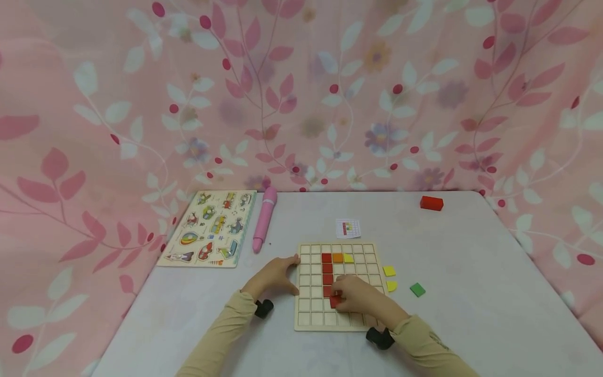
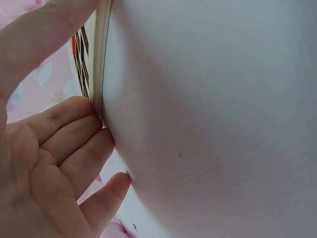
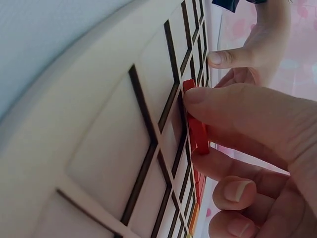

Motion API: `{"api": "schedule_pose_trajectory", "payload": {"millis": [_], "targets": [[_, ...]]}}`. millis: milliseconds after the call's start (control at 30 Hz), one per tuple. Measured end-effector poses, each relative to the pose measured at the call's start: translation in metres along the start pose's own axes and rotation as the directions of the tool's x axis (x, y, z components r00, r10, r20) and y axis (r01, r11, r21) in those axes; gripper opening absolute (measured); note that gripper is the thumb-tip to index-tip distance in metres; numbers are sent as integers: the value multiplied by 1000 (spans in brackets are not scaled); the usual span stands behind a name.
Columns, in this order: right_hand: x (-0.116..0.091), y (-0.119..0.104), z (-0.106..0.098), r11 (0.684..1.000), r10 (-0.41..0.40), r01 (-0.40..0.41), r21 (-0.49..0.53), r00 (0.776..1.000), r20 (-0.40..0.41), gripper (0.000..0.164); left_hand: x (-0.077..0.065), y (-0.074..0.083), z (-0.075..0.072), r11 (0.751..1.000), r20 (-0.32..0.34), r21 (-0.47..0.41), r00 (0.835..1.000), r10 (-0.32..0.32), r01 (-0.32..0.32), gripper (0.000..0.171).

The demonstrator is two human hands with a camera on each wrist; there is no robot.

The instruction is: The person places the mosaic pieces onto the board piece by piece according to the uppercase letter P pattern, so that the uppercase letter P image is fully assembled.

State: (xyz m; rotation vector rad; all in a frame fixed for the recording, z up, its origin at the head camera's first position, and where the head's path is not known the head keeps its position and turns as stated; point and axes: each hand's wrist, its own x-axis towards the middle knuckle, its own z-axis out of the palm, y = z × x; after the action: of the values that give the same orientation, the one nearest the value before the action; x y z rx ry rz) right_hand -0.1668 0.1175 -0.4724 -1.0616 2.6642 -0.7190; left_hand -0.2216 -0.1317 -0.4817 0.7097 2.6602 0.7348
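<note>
Head view: a square, pale wooden gridded board (image 1: 298, 324) lay on a white-covered table. The left hand (image 1: 275, 275) was at its left edge, thumb and fingers spread, probably to steady it. The right hand (image 1: 355, 296) pinched a red square tile (image 1: 335, 302) at the near end of a column of red square tiles (image 1: 327, 268) that ran away from the person. A small white printed card (image 1: 356, 229) lay beyond the far edge, presumably for easy viewing.

Left wrist view: the fingers were extended, fingertips against the board's edge, gripping nothing.

Right wrist view: thumb and forefinger held the tile by opposite edges, presumably leaving its underside free. It appeared nearly edge-on, slanting; being square, it showed no evident long axis. Contact with the board could not be determined.
</note>
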Motion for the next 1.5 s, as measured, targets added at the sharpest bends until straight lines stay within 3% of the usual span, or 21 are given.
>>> {"api": "schedule_pose_trajectory", "payload": {"millis": [433, 700, 1067, 1500], "targets": [[7, -8, 7, 1000, -17, 17, 9, 999, 27, 13, -1, 0, 2, 1000, 6, 21, 1000, -12, 12, 83], [11, -14, 9, 999, 40, -40, -5, 998, 47, 14, -1, -1, 0, 1000, 5, 17, 1000, 2, -2, 83], [10, -13, 11, 998, 57, -57, -6, 997, 46, 15, 0, 1, -1, 1000, -1, -5, 1000, -5, 5, 83], [11, -12, 10, 999, 32, -31, -25, 998, 55, 19, -1, 0, -1, 1000, -5, -10, 1000, 3, -3, 83]]}}
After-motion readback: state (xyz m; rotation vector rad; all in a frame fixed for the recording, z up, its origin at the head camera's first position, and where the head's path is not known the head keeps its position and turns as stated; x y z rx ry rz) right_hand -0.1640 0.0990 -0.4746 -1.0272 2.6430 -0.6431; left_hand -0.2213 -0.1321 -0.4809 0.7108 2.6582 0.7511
